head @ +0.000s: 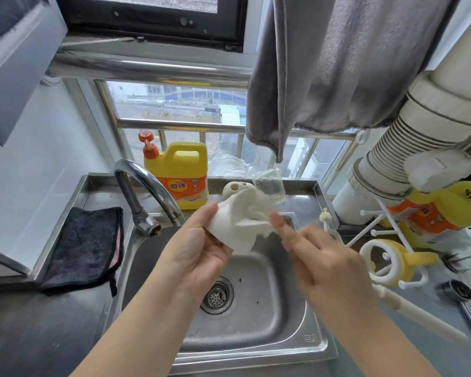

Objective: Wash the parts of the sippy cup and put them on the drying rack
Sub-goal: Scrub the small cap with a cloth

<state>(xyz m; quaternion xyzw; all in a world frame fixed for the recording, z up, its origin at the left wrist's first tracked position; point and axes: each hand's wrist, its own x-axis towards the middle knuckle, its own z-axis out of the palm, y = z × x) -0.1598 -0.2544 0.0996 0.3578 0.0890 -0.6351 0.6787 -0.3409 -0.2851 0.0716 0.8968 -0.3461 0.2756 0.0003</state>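
Left hand (201, 240) gripping cream cup part (237, 227) above sink (256, 317) | right hand (318, 257) blurring, grip untellable | risk: wet part slipping into sink, missing rack (375, 235) beside it.

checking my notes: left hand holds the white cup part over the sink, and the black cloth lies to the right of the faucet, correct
Not quite. In the head view the black cloth lies to the left of the faucet, on the counter. The rest stands: the left hand holds the white cup part over the sink.
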